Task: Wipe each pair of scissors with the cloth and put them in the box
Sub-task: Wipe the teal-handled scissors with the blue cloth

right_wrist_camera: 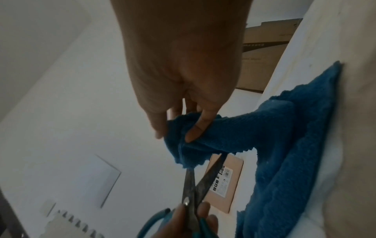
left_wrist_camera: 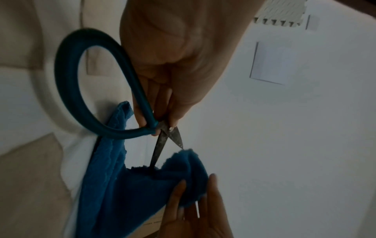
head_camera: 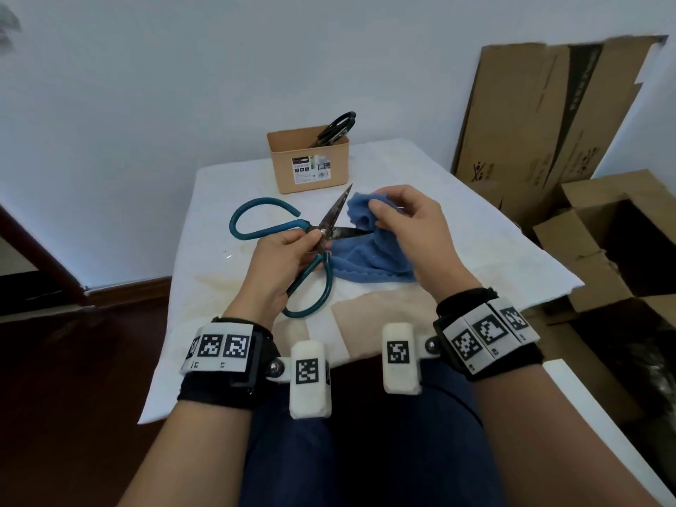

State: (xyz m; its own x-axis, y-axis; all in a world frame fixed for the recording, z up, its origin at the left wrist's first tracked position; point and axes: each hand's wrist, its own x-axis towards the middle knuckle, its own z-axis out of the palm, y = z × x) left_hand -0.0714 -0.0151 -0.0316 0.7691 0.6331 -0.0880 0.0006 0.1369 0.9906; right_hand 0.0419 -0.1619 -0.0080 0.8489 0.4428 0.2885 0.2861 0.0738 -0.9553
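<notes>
Head view: left hand (head_camera: 281, 258) has its grip closed round the teal scissors (head_camera: 292, 247), fingers & thumb pinching them right at the screw. Blades are wide open, one pointing to the far edge of the table (head_camera: 475, 228), the other pointing right. One teal loop sticks out to the left, the other hangs down toward the near edge. Scissors are held up over the middle of the table, not lying on it.

Right hand (head_camera: 409, 228) has its grip closed on the blue cloth (head_camera: 369, 250), fingers & thumb bunching up its top part. The blade that points right goes into that bunch. Rest of the cloth hangs down & lies on the table, just right of the scissors.

Right wrist view: thumb and fingers (right_wrist_camera: 195, 130) squeeze the cloth (right_wrist_camera: 284, 136) on a blade tip.

Box (head_camera: 309, 161) stands at the far edge, well apart from the hands. Black scissors (head_camera: 336, 128) are in it, handles poking out the top.

Cardboard boxes (head_camera: 548, 115) sit off the right side.
</notes>
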